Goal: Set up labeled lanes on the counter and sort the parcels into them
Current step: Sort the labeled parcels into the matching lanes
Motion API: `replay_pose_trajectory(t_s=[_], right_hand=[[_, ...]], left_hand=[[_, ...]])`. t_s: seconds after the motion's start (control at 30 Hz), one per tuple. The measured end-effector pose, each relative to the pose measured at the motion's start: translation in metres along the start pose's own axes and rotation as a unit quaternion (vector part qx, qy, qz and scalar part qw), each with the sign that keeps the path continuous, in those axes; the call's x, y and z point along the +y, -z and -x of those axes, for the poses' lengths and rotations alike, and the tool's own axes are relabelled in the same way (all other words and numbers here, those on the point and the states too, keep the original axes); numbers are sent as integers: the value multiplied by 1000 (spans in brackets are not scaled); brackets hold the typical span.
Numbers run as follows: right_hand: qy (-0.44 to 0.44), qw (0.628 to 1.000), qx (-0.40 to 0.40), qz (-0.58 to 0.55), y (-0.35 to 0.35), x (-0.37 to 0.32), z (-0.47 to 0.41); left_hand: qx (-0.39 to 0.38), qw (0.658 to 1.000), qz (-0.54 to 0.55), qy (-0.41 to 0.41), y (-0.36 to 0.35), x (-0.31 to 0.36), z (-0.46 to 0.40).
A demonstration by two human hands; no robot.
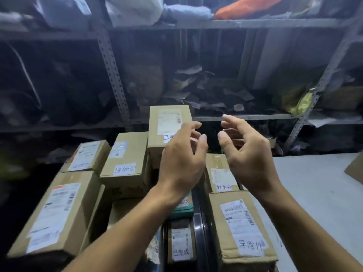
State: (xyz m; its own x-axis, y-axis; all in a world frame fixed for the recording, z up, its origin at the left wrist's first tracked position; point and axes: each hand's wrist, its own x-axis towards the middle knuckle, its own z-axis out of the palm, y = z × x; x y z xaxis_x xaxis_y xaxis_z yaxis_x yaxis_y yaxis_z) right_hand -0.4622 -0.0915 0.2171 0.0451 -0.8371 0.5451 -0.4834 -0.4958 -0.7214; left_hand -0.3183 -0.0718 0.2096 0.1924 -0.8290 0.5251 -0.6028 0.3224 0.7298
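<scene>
Hands up over the pile, both of them, mid-frame and holding nothing. Left hand [183,160] hangs with fingers loosely curled, thumb apart, in front of the tall box [169,126] at upper centre, whose lower label it partly hides. Right hand [246,154] sits just beside it, palm turned inward, fingers relaxed and spread, empty as well. The two hands are near each other but not touching.

Parcels fill the lower half of the frame in rough columns. On the left, a big box [57,216] with a shipping label at lower left, a smaller box [88,156] behind it, and a box marked 待处理 [125,165] just right of that. Down the middle, under the left forearm, a green parcel [183,208] and below it a small box marked 已完成 [180,242]. On the right, two boxes marked 异常件: the near one [239,226] at lower right of centre, the far one [221,173] just behind it, partly covered by the right hand. A dark strip runs between the middle and right columns.

Pale counter [314,193] stretches to the right, with a cardboard corner [355,169] at the frame's edge. Metal shelving [115,79] stuffed with bags fills the background, blurred and dim.
</scene>
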Motion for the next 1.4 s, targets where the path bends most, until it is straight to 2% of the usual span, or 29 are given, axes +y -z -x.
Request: replay_pose_trajectory(t_s=[0.23,0.37,0.6,0.97,1.23,1.4], right_hand=[[75,997,-23,15,-67,-108,39],[99,994,-33,25,-125,-169,64],[132,989,-68,14,-232,-232,95],[111,981,-155,-28,-361,-251,70],[72,970,-230,-24,-478,-284,11],[-15,972,-236,12,-577,-269,-32]], left_hand=[[53,996,-60,-24,135,-32,23],[64,995,-70,-11,222,-63,41],[76,991,-106,20,336,-127,65],[125,972,-178,92,417,-242,42],[101,970,-152,160,457,-338,-10],[54,973,-114,194,473,-433,-60]])
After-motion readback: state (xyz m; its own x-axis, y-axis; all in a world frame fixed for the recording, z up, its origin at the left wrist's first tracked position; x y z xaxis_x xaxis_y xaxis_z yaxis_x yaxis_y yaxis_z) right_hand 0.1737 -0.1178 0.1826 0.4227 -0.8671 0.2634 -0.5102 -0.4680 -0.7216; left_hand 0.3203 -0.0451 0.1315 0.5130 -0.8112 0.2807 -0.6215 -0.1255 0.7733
